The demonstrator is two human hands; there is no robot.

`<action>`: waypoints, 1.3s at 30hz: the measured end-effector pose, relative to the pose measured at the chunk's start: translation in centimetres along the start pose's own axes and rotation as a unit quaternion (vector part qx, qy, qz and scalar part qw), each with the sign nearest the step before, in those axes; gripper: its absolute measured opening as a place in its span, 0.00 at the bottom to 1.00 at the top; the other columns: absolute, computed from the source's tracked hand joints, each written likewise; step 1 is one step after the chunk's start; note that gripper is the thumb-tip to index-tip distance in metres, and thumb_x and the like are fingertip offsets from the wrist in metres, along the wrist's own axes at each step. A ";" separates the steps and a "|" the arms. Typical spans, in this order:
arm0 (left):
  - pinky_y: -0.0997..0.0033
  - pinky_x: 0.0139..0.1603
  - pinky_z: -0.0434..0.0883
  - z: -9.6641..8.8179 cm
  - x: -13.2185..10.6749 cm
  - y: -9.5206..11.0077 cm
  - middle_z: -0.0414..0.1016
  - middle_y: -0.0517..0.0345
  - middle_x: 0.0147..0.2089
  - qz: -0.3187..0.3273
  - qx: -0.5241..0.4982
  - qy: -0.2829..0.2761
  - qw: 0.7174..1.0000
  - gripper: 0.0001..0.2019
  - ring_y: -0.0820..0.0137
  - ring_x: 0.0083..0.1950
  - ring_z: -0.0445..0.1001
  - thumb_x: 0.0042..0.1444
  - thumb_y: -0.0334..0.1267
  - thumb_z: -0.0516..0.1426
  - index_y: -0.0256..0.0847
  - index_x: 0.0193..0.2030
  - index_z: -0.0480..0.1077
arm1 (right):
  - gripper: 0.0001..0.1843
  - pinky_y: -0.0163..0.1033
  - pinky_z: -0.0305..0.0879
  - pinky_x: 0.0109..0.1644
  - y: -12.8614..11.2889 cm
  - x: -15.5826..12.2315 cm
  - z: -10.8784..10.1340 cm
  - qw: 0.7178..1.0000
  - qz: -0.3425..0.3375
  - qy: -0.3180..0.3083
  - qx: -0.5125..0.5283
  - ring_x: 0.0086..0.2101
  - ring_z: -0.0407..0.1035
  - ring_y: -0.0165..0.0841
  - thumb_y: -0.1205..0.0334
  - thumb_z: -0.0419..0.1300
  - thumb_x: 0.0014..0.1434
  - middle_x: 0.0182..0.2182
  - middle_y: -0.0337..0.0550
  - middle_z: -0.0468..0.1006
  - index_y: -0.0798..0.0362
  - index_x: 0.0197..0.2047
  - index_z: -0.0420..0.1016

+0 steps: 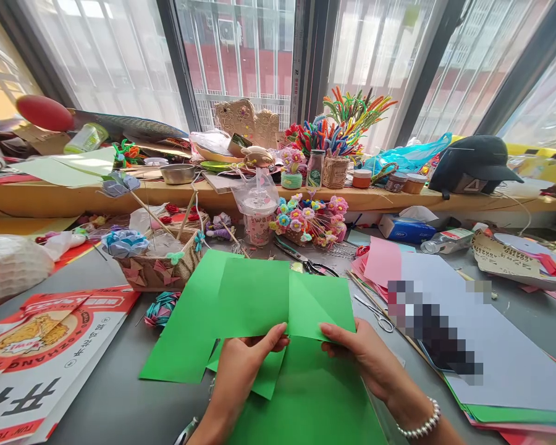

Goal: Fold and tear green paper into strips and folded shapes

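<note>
Green paper is pinched in both my hands above the table. My left hand (243,374) grips the lower edge of a darker green piece of paper (254,296) between thumb and fingers. With thumb on top, my right hand (366,355) pinches the lower edge of a lighter green piece of paper (322,306). The two pieces meet along an upright line; whether they are joined there I cannot tell. Behind them to the left lies another green sheet (180,343). A larger green sheet (315,395) lies below my hands, partly covered by a small green piece (266,374).
Black-handled scissors (312,266) and small silver scissors (379,316) lie beyond the paper. At left stand a basket of paper flowers (160,272) and a printed paper bag (69,358). A paper stack (505,346) is at right. A lidded cup (258,216) stands behind.
</note>
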State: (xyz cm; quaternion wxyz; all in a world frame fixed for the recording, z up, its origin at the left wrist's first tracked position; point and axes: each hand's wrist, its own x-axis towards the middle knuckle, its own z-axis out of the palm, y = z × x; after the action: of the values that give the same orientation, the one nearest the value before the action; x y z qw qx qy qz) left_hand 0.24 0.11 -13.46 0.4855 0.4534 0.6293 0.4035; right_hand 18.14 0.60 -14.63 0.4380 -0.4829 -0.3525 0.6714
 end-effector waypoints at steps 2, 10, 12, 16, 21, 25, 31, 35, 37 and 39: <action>0.72 0.39 0.70 0.0 -0.1 0.0 0.79 0.57 0.24 -0.001 0.005 0.011 1.000 0.12 0.60 0.35 0.76 0.40 0.46 0.60 0.39 0.21 0.76 | 0.14 0.29 0.65 0.27 0.1 0.1 0.0 1.000 0.002 0.000 -0.007 0.22 0.67 0.25 0.61 0.66 0.41 0.23 0.38 0.72 0.60 0.30 0.71; 0.70 0.41 0.70 0.2 -0.8 0.1 0.78 0.60 0.24 0.020 0.010 0.058 0.998 0.10 0.59 0.36 0.76 0.38 0.46 0.60 0.42 0.21 0.76 | 0.13 0.26 0.63 0.24 0.5 0.3 0.1 0.997 0.044 -0.001 0.069 0.19 0.64 0.21 0.64 0.67 0.39 0.20 0.34 0.69 0.58 0.29 0.70; 0.71 0.40 0.71 0.2 -0.7 0.1 0.78 0.61 0.23 0.025 0.002 0.065 0.998 0.09 0.60 0.35 0.76 0.38 0.45 0.60 0.42 0.21 0.75 | 0.12 0.25 0.63 0.24 0.5 0.4 0.1 0.996 0.051 -0.001 0.072 0.19 0.64 0.21 0.64 0.67 0.40 0.19 0.34 0.68 0.58 0.28 0.69; 0.71 0.41 0.70 0.2 -0.7 0.0 0.78 0.61 0.24 0.027 0.024 0.060 0.998 0.10 0.60 0.36 0.76 0.38 0.46 0.60 0.43 0.20 0.75 | 0.12 0.26 0.63 0.25 0.5 0.4 0.1 0.997 0.041 -0.011 0.067 0.20 0.64 0.21 0.65 0.66 0.41 0.21 0.34 0.68 0.58 0.30 0.69; 0.70 0.43 0.69 0.1 -0.9 0.2 0.79 0.60 0.25 0.023 0.037 0.056 0.997 0.12 0.58 0.39 0.75 0.40 0.49 0.59 0.43 0.20 0.76 | 0.12 0.27 0.63 0.26 0.4 0.1 0.1 0.999 0.017 -0.019 0.048 0.21 0.65 0.22 0.62 0.66 0.42 0.22 0.36 0.69 0.59 0.29 0.70; 0.70 0.41 0.70 0.1 -0.8 0.4 0.79 0.59 0.26 0.021 0.030 0.037 0.999 0.11 0.58 0.39 0.75 0.41 0.47 0.59 0.42 0.21 0.76 | 0.14 0.29 0.65 0.28 0.2 0.1 0.1 1.000 -0.001 0.016 0.015 0.22 0.66 0.24 0.62 0.66 0.42 0.22 0.35 0.70 0.59 0.31 0.70; 0.71 0.38 0.71 0.3 -0.6 0.0 0.79 0.58 0.25 0.032 0.016 0.042 0.998 0.11 0.58 0.36 0.76 0.39 0.46 0.60 0.40 0.22 0.75 | 0.13 0.28 0.64 0.27 0.3 0.5 0.0 0.999 0.006 0.035 0.015 0.21 0.66 0.23 0.62 0.67 0.40 0.21 0.35 0.70 0.59 0.29 0.70; 0.70 0.40 0.71 0.5 -0.6 -0.4 0.79 0.61 0.25 0.060 0.027 0.069 0.995 0.08 0.59 0.35 0.76 0.38 0.44 0.61 0.43 0.22 0.75 | 0.12 0.27 0.64 0.27 0.6 0.6 0.0 0.998 0.031 0.024 0.054 0.20 0.65 0.22 0.63 0.67 0.39 0.20 0.34 0.69 0.58 0.27 0.70; 0.72 0.38 0.71 0.5 -0.5 -0.5 0.79 0.62 0.25 0.067 0.021 0.072 0.995 0.07 0.60 0.35 0.76 0.38 0.44 0.61 0.44 0.22 0.75 | 0.12 0.27 0.64 0.26 0.7 0.6 -0.1 0.997 0.038 0.024 0.064 0.20 0.64 0.22 0.64 0.68 0.39 0.20 0.34 0.69 0.58 0.26 0.70; 0.73 0.36 0.72 0.4 -0.5 -0.5 0.78 0.62 0.24 0.062 0.007 0.059 0.996 0.07 0.61 0.34 0.77 0.37 0.43 0.61 0.43 0.22 0.75 | 0.13 0.27 0.64 0.26 0.7 0.6 -0.1 0.997 0.034 0.024 0.064 0.20 0.64 0.22 0.64 0.68 0.39 0.20 0.34 0.69 0.58 0.26 0.70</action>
State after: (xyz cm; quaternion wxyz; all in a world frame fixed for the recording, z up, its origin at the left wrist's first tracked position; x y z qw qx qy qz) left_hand 0.59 -0.44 -13.90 0.4182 0.4706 0.6302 0.4544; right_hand 17.93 0.92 -15.49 0.4534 -0.4812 -0.2814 0.6955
